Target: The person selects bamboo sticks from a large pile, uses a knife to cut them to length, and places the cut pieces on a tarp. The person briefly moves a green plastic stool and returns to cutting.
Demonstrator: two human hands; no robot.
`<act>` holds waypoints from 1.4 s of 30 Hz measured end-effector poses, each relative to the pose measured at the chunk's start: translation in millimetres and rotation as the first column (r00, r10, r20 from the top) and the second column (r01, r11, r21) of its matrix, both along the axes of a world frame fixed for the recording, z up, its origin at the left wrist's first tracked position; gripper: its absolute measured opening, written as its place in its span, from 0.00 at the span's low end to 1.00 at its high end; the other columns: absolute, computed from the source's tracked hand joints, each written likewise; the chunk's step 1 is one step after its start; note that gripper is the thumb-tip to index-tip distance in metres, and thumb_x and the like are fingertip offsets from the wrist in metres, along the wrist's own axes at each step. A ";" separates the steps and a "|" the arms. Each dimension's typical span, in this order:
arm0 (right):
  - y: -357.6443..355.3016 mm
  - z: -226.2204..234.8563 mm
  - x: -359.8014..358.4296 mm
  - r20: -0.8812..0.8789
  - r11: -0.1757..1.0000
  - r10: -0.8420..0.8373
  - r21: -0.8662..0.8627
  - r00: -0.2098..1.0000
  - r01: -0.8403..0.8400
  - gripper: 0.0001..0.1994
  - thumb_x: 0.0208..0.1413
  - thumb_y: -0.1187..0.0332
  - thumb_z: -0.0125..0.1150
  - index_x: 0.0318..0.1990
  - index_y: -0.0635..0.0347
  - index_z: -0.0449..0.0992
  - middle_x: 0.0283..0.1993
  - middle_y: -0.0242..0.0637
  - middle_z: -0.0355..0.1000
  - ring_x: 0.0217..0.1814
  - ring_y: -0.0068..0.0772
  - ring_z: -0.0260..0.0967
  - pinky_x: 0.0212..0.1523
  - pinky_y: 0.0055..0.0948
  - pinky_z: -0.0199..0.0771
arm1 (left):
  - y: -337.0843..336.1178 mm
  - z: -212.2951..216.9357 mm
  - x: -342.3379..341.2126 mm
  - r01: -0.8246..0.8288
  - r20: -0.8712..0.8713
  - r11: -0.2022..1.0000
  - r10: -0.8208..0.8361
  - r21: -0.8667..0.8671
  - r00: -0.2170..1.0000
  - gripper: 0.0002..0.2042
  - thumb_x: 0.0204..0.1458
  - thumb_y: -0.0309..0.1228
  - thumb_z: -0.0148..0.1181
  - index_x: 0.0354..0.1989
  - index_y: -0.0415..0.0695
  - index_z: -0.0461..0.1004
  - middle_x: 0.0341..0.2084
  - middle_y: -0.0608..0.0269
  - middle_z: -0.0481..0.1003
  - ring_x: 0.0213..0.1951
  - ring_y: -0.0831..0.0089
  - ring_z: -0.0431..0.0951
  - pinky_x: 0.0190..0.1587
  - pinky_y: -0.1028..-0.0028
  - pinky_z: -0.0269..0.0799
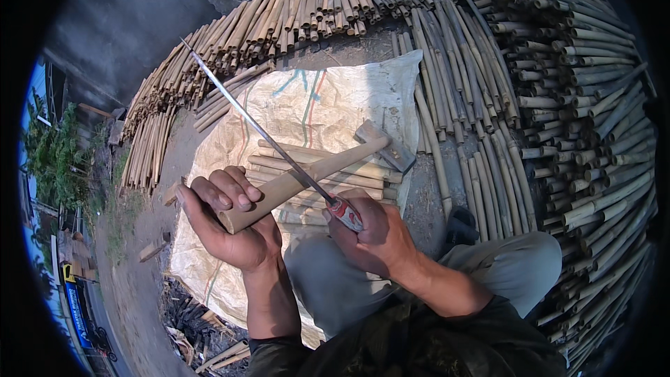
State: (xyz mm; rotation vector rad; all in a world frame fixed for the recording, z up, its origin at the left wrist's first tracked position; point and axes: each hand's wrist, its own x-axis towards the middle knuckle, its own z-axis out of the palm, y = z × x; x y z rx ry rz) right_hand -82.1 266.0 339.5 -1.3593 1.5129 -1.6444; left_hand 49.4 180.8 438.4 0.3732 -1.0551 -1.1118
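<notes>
Your right hand (pixel 373 232) clasps the red-and-white handle (pixel 347 214) of a long, slim steel tool (pixel 237 104), crossing over the tan bamboo tube (pixel 333 165) your left hand (pixel 244 241) grips, centre frame. Beneath, a cream woven sheet (pixel 356 94) bears cut bamboo poles (pixel 363 183).

The cream sheet (pixel 356 98) is striped red and green, with blue strokes; over it show a tan bamboo pole (pixel 340 160), silver-grey rod (pixel 246 113) and red-and-white patterned grip (pixel 346 213); right of it, grey-brown bamboo stacks (pixel 593 91).

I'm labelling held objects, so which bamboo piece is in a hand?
The bamboo piece gripped by the left hand, crossed in view by the long metal tool; the others nearby lie on the pale sack.
</notes>
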 end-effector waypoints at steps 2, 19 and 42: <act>4.0 6.5 3.5 -0.018 0.998 0.061 -0.013 0.998 -0.062 0.08 0.59 0.68 0.64 0.42 0.62 0.74 0.26 0.48 0.73 0.28 0.51 0.75 0.32 0.38 0.73 | -0.5 0.5 -0.3 0.012 0.006 1.000 -0.012 0.000 1.000 0.23 0.73 0.44 0.36 0.23 0.48 0.61 0.14 0.64 0.60 0.23 0.72 0.62 0.32 0.74 0.63; 17.8 0.3 -8.0 -0.072 0.990 -0.003 0.143 0.997 0.013 0.09 0.60 0.70 0.61 0.44 0.65 0.73 0.28 0.54 0.74 0.35 0.63 0.76 0.35 0.48 0.74 | 5.5 8.3 -11.7 0.020 0.000 0.995 -0.020 0.101 1.000 0.27 0.73 0.47 0.38 0.18 0.48 0.62 0.19 0.63 0.61 0.28 0.71 0.61 0.40 0.72 0.62; 22.7 26.3 -26.2 -0.126 0.991 -0.116 -0.083 0.985 0.106 0.09 0.60 0.72 0.65 0.44 0.64 0.74 0.25 0.46 0.72 0.23 0.49 0.71 0.27 0.37 0.71 | -15.6 -8.2 -30.0 0.191 -0.064 0.981 -0.188 0.043 0.980 0.35 0.71 0.58 0.24 0.16 0.48 0.61 0.15 0.61 0.63 0.12 0.67 0.65 0.46 0.70 0.68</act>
